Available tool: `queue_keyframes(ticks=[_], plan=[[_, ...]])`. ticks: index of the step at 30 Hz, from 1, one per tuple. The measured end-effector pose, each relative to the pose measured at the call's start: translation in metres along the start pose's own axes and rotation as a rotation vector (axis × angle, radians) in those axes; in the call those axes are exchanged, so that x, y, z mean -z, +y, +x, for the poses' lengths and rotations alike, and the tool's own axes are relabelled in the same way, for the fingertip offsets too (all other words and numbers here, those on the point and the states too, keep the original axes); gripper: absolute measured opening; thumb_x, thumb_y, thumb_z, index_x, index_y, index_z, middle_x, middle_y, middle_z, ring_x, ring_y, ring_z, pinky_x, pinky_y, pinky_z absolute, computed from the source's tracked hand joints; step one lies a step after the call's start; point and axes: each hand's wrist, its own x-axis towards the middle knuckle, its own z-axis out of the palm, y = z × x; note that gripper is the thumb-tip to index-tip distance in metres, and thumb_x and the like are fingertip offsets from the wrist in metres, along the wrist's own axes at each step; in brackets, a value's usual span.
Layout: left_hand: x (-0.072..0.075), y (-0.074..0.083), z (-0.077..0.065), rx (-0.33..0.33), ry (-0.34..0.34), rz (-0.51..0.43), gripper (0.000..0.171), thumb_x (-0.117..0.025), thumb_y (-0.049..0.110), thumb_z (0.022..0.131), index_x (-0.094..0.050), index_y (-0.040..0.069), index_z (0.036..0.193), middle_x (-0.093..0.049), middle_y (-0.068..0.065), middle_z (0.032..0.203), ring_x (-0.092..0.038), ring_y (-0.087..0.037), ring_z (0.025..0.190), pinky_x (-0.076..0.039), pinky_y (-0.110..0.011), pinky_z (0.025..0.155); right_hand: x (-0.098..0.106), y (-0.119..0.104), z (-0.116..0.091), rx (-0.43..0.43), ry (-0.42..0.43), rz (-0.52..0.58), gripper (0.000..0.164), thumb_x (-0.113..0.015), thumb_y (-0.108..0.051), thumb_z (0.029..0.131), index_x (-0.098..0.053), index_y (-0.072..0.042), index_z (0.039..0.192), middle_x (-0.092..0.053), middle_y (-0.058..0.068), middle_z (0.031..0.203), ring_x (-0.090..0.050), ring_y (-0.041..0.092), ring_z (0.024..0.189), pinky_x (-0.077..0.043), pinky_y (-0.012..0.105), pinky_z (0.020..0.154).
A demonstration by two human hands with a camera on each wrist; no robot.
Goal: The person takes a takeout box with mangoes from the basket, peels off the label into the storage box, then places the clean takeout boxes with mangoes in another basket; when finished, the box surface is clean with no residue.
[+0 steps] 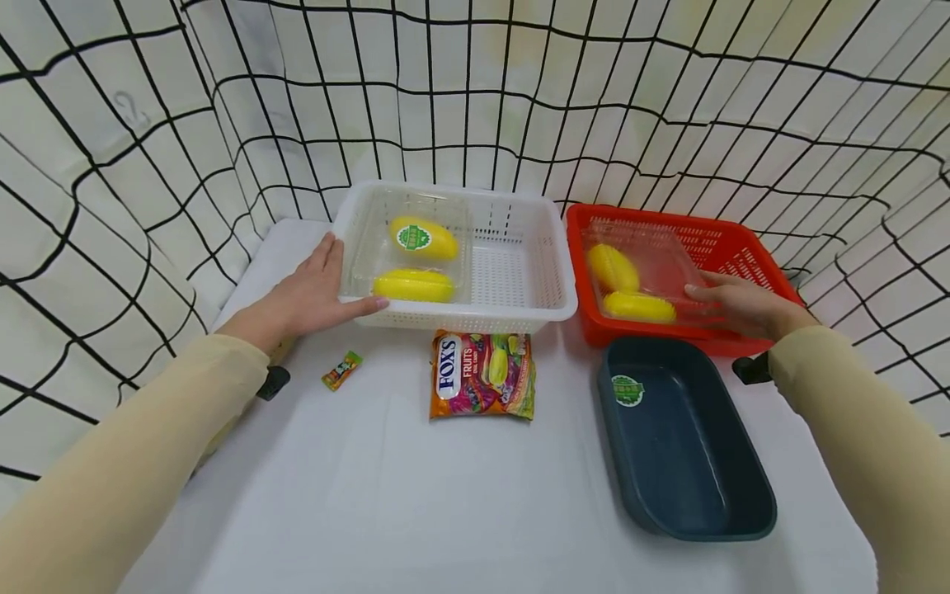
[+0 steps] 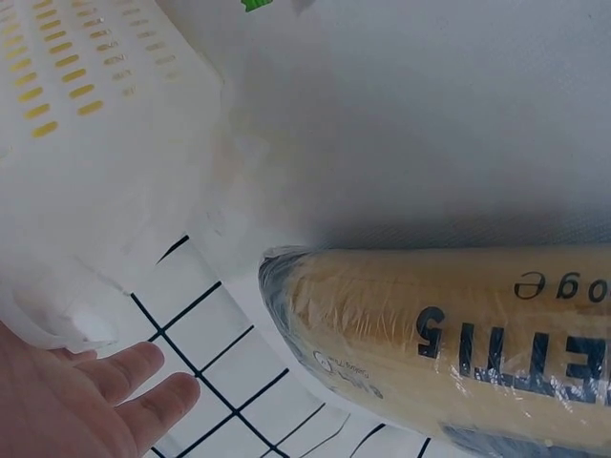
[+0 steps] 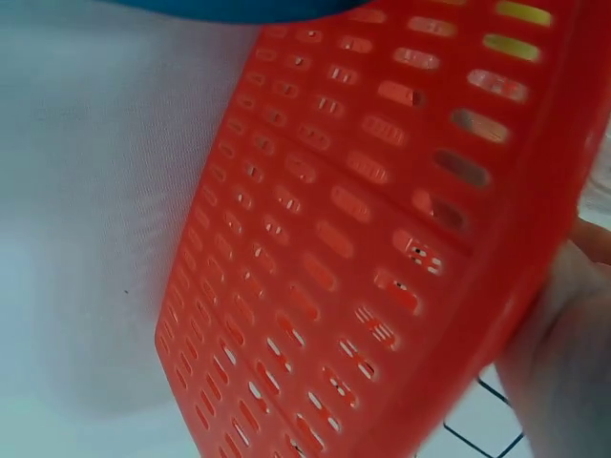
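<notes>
My left hand [image 1: 312, 289] touches the left end of a white plastic basket [image 1: 523, 313], fingers straight and thumb along the front rim. Inside that basket sits a clear plastic box [image 1: 364, 247] holding two yellow oblong fruits [image 1: 414, 285], with a green round sticker on top. My right hand [image 1: 742, 301] reaches over the front rim of a red basket [image 1: 750, 256]. Its fingers touch the right end of another clear plastic box [image 1: 656, 256] holding two yellow fruits [image 1: 638, 307]. Both fruits lie toward the left. The red wall hides most of this hand in the right wrist view.
A bag of Fox's candy [image 1: 482, 375] lies before the white basket, a small wrapped candy [image 1: 342, 370] to its left. A dark blue bin [image 1: 683, 445] stands before the red basket. A printed tan package [image 2: 458, 324] lies under my left arm. Black grid panels [image 1: 467, 91] enclose the table.
</notes>
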Motion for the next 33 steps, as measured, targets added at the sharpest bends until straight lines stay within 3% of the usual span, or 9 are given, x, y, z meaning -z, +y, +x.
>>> queue_keyframes(ticks=[8,16,22,33], plan=[[-0.0016,-0.0033,0.0001,0.004,-0.005,0.011,0.125,-0.049,0.077,0.091,0.013,-0.009,0.158,0.016,-0.031,0.167,-0.009,-0.058,0.152,-0.02,-0.07,0.12,-0.004,-0.0027,0.0021,0.02,0.022,-0.178,0.081,-0.043,-0.041,0.109,0.005,-0.007,0.164,-0.022,0.029,0.16,-0.023,0.053,0.147,-0.03,0.065,0.119],[-0.0005,-0.0029,0.0001,0.013,-0.009,0.002,0.127,-0.049,0.078,0.09,0.015,-0.008,0.158,0.017,-0.031,0.167,-0.008,-0.057,0.152,-0.02,-0.07,0.12,0.0001,0.0017,-0.0055,0.022,0.035,-0.232,0.088,-0.039,-0.054,0.107,0.011,-0.008,0.163,-0.011,0.034,0.165,-0.024,0.057,0.147,-0.028,0.066,0.119],[-0.0004,-0.001,0.0,0.004,-0.013,-0.002,0.126,-0.049,0.077,0.091,0.014,-0.008,0.158,0.017,-0.03,0.167,-0.008,-0.057,0.152,-0.019,-0.07,0.12,0.0008,0.0049,-0.0042,0.033,0.044,-0.23,0.092,-0.045,-0.054,0.105,0.008,-0.007,0.164,-0.011,0.032,0.166,-0.02,0.058,0.147,-0.027,0.069,0.118],[-0.0004,-0.0002,-0.0005,0.014,-0.017,0.009,0.126,-0.048,0.078,0.091,0.015,-0.008,0.158,0.017,-0.031,0.166,-0.009,-0.058,0.152,-0.021,-0.071,0.119,-0.0023,0.0065,-0.0043,0.053,0.059,-0.233,0.093,-0.049,-0.056,0.103,0.002,-0.011,0.165,-0.027,0.029,0.159,-0.03,0.055,0.144,-0.032,0.069,0.116]])
